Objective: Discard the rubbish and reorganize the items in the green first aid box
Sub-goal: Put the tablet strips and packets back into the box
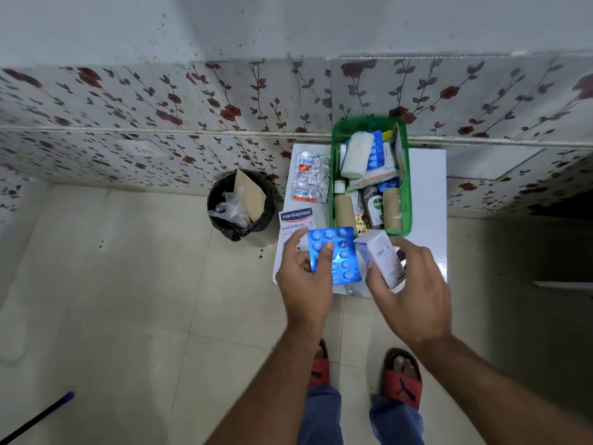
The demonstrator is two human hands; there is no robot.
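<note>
Mostly bottles, bandage rolls in green box [408, 187]

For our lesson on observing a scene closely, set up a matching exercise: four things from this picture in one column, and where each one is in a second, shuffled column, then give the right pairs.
Things
1. blue blister pack
2. small white carton
3. Hansaplast box
4. white bandage roll

Places
A. inside the green first aid box, at its far end
B. held in the left hand
C. lying on the white table, left of the green box
D. held in the right hand

Pairs: 1-B, 2-D, 3-C, 4-A
</note>
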